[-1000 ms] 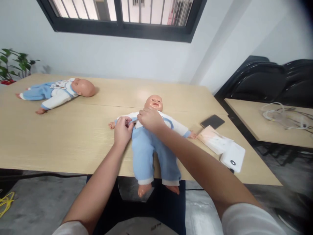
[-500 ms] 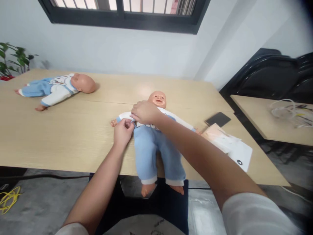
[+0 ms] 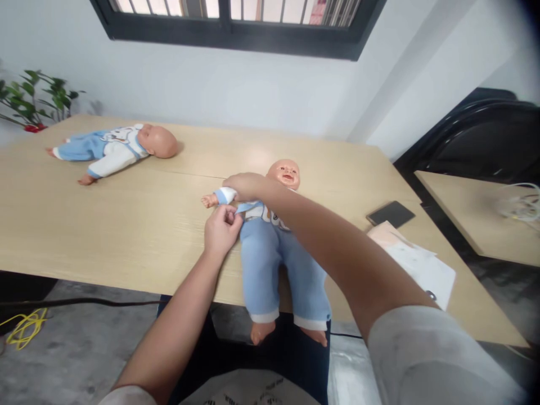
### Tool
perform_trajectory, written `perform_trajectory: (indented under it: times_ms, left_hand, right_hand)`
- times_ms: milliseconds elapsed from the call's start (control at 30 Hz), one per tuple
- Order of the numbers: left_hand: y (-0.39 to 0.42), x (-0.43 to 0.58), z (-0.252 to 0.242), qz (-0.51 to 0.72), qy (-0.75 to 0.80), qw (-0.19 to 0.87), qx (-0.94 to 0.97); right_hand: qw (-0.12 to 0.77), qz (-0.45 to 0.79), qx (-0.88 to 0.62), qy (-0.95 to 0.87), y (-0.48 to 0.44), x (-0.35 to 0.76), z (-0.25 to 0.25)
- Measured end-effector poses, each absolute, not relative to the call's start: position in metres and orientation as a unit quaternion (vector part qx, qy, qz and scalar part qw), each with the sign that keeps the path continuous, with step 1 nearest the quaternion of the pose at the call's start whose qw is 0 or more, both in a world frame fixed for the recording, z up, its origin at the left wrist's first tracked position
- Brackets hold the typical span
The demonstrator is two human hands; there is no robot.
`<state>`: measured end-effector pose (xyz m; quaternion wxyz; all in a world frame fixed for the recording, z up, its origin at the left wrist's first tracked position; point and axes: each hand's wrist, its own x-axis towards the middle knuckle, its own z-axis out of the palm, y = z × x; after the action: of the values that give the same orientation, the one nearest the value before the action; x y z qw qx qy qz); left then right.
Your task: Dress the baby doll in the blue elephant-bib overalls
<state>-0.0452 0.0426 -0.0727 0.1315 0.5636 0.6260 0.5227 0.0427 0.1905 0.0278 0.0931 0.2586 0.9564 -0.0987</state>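
Observation:
A baby doll (image 3: 262, 253) in light-blue trousers and a white printed top lies on its back before me, its feet past the table's front edge. My left hand (image 3: 223, 226) is closed at the doll's side, pinching the end of a light-blue cloth strip (image 3: 247, 207) that runs across the top. Over the doll's sleeve (image 3: 225, 195) bends my right hand (image 3: 243, 184), its back towards me. Its fingers are mostly hidden, so I cannot make out what they hold. My right forearm covers part of the doll's chest.
A second, similarly dressed doll (image 3: 120, 147) lies at the back left of the wooden table (image 3: 139, 225). To the right are a dark phone (image 3: 390, 214) and white papers (image 3: 407, 252). A plant (image 3: 37, 98) stands beyond the left end; a black chair (image 3: 485, 140) is at right.
My right hand has turned over and moved down at the sleeve, its fingers now less visible. More of the blue strip shows, drawn out to my left hand. The view has shifted left.

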Motion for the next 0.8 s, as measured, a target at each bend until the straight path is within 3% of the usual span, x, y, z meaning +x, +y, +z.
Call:
perform_trajectory:
  times_ms: [300,400,567,800]
  left_hand:
    - [0.03,-0.042,-0.058,0.621,0.554,-0.01,0.554]
    - [0.031,-0.041,-0.056,0.632,0.558,-0.014,0.538]
    - [0.038,-0.041,-0.066,0.667,0.561,0.072,0.485]
    - [0.043,-0.04,-0.071,0.719,0.525,0.235,0.391]
  right_hand:
    - [0.014,0.01,0.218,0.976,0.182,0.092,0.043]
    - [-0.015,-0.016,0.176,0.984,0.182,0.105,0.034]
    - [-0.05,-0.106,0.159,0.98,0.187,0.118,0.025]
    - [-0.036,-0.115,0.164,0.979,0.191,0.119,0.024]
